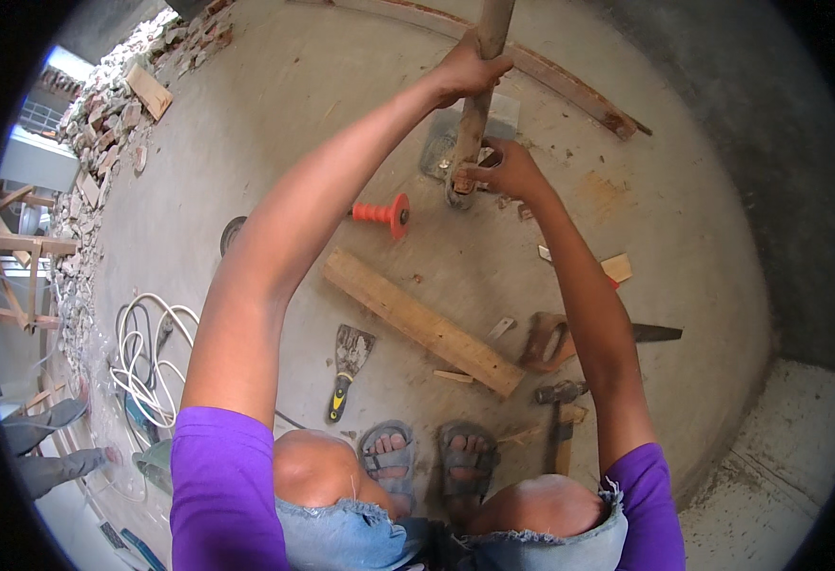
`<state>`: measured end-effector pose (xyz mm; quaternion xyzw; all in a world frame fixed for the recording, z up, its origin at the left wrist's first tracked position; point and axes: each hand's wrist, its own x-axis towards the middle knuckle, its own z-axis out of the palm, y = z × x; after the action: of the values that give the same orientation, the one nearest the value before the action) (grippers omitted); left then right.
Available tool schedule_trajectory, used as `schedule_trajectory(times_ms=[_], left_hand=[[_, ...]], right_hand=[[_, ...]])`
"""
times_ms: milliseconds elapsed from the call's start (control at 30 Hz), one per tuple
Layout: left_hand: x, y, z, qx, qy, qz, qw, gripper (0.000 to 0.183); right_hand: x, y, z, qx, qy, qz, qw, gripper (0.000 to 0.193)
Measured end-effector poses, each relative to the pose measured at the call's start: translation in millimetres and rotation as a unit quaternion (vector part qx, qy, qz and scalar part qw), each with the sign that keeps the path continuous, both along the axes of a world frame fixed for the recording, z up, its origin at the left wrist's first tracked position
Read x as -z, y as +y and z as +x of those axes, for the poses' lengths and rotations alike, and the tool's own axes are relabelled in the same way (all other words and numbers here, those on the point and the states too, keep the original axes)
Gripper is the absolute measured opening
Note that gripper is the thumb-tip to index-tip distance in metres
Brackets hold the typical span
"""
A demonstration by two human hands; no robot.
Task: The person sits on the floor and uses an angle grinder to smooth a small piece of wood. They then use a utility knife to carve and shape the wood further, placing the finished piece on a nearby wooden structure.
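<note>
A thick round wooden pole (pixel 475 119) slants down from the top edge. My left hand (pixel 470 74) is wrapped round its upper part. My right hand (pixel 514 173) grips it near the lower end, thumb and fingers on either side. At that end a rough, reddish-brown tip (pixel 463 181) shows, with a grey metal piece (pixel 457 198) around or just under it; I cannot tell which. Behind the pole lies a clear plastic container (pixel 501 116) with small items inside. To the left is an orange-red ribbed grip (pixel 379 214) with a round flange.
Before my feet lie a wooden plank (pixel 417 319), a scraper (pixel 349 366), a handsaw (pixel 550 344) and a hammer (pixel 562 392). A long timber strip (pixel 569 81) lies beyond. Coiled cable (pixel 141 366), brick rubble (pixel 94 152) and another person's legs (pixel 56 466) are at left.
</note>
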<state>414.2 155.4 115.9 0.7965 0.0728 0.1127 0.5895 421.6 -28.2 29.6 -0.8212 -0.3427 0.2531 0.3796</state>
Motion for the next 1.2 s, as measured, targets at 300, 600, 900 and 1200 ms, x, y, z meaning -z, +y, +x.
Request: schedule_trajectory(times_ms=[300, 600, 900, 1200], left_hand=[[9.2, 0.8, -3.9, -0.005, -0.026, -0.009, 1.0, 0.065], [10.6, -14.3, -4.6, -0.067, -0.048, 0.036, 0.996, 0.07], [5.8, -32.7, -23.2, -0.251, -0.06, 0.078, 0.963, 0.067], [-3.8, -53.2, -53.1, -0.419, -0.061, -0.062, 0.904, 0.054]], right_hand=[[-0.4, -6.6, -1.8, 0.036, -0.001, 0.02, 0.999, 0.058], [1.3, -17.4, -52.7, 0.11, -0.112, 0.029, 0.987, 0.04], [16.6, -6.7, -79.3, 0.158, -0.177, 0.035, 0.971, 0.035], [29.6, -19.5, -58.9, 0.123, -0.214, 0.066, 0.967, 0.034]])
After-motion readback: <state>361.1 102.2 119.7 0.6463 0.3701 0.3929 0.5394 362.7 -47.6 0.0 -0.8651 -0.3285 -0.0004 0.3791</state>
